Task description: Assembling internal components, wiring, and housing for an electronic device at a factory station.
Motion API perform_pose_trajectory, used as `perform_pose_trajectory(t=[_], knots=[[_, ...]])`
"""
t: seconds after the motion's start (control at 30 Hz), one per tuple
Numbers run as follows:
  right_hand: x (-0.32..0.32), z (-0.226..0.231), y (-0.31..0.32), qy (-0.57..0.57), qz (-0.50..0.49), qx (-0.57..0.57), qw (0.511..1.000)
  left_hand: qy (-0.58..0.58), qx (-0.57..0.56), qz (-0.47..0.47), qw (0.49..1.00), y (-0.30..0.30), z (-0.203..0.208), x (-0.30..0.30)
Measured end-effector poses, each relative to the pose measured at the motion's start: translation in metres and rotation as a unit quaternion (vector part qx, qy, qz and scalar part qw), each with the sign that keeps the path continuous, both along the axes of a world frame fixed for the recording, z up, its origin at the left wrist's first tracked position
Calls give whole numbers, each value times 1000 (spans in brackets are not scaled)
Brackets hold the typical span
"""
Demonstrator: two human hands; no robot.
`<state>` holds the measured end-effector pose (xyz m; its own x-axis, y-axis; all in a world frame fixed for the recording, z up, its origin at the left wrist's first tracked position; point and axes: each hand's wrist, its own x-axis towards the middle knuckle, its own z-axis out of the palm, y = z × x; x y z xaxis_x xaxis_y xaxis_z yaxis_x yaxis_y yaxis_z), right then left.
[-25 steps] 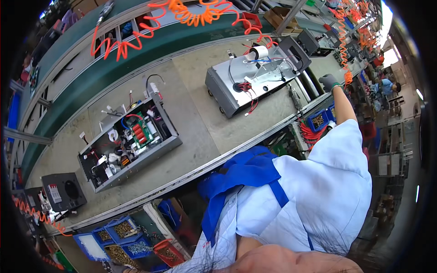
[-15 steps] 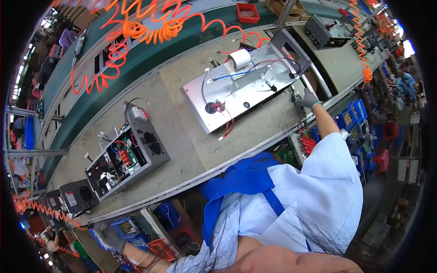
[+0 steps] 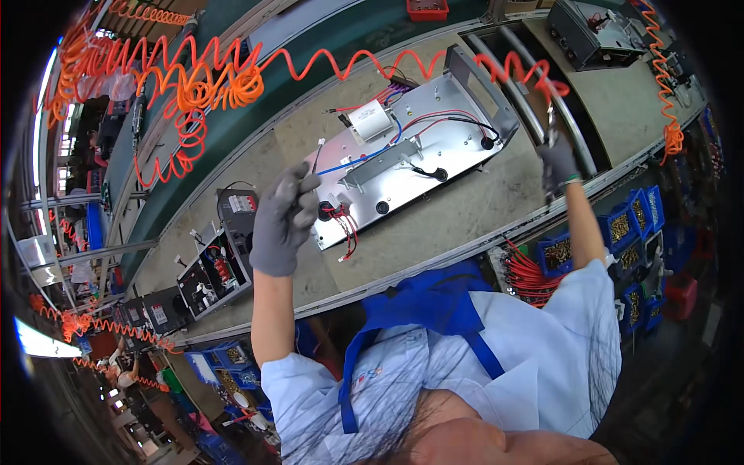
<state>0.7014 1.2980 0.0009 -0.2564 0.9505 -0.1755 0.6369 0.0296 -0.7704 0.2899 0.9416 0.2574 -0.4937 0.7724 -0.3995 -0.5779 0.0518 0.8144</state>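
Note:
My right hand (image 3: pixel 559 164), in a grey glove, is wrapped round a slim air screwdriver (image 3: pixel 551 128), held upright right of the metal panel, with a red coiled hose at its top. The silver metal panel (image 3: pixel 411 186) lies on the bench. It carries a white cylindrical capacitor (image 3: pixel 370 122), a grey bracket (image 3: pixel 380 165), black grommets and red, blue and black wires. Over the panel's left end is my gloved left hand (image 3: pixel 280 221), its fingers curled in; anything between them is too small to make out.
At left stands an opened dark metal case (image 3: pixel 213 267) with circuit parts. Metal rollers (image 3: pixel 570 124) cross a gap at right, beyond which sits another grey unit (image 3: pixel 593 39). Blue bins (image 3: pixel 620 229) of small fasteners and red wires (image 3: pixel 531 271) hang below the front edge. Orange coiled hoses (image 3: pixel 205 81) dangle overhead.
My left hand has come up from the bins at lower left to the panel's left end. My right hand has lifted the screwdriver off the bench; its red hose has stretched rightward.

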Motion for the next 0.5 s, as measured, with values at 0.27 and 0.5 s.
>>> perform_pose_trajectory(t=[0.27,0.5], knots=[[-82,288,38,572,293,-108,759,-78,60,-176,979,94,-16,17],[-237,330,-50,699,201,-93,680,-118,41,-84,989,124,-35,25]])
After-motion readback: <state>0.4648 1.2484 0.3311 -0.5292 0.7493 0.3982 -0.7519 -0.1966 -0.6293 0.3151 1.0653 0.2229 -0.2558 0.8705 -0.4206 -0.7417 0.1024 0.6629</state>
